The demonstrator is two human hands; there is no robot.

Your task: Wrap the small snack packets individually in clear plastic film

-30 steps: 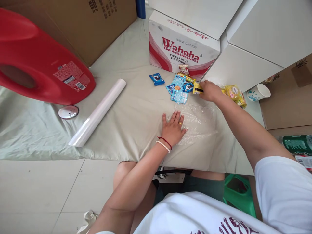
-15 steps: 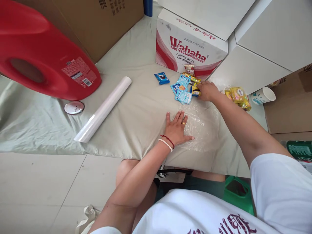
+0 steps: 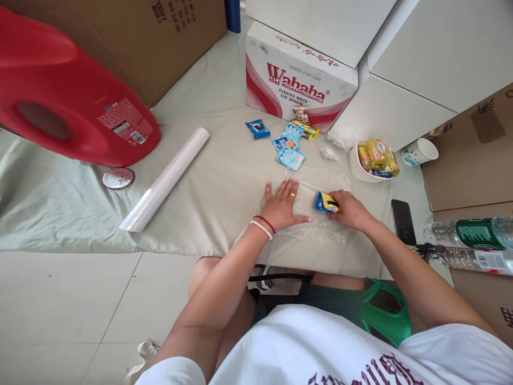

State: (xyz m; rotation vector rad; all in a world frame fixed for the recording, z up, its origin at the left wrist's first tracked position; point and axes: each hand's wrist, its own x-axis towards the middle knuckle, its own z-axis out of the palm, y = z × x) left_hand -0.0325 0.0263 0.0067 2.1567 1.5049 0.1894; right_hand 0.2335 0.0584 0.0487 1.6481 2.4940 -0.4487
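My left hand (image 3: 282, 206) lies flat with fingers spread on the left edge of a clear plastic sheet (image 3: 320, 227) spread over the pale green cloth (image 3: 208, 176). My right hand (image 3: 350, 209) is closed round small snack packets (image 3: 326, 202), blue and yellow, resting them on the middle of the sheet. Beyond the sheet lies a cluster of blue snack packets (image 3: 289, 151), with one dark blue packet (image 3: 258, 129) apart to the left.
A roll of clear film (image 3: 165, 179) lies at the left, beside a red jug (image 3: 68, 101) and a small round lid (image 3: 117, 178). A Wahaha carton (image 3: 298, 83) stands behind. A white bowl of yellow snacks (image 3: 374, 158), paper cup (image 3: 418, 152), phone (image 3: 403, 222) and water bottles (image 3: 468, 235) sit right.
My right hand took packets from the far cluster and drew back toward me, bringing them down onto the plastic sheet. My left hand stayed flat on the sheet.
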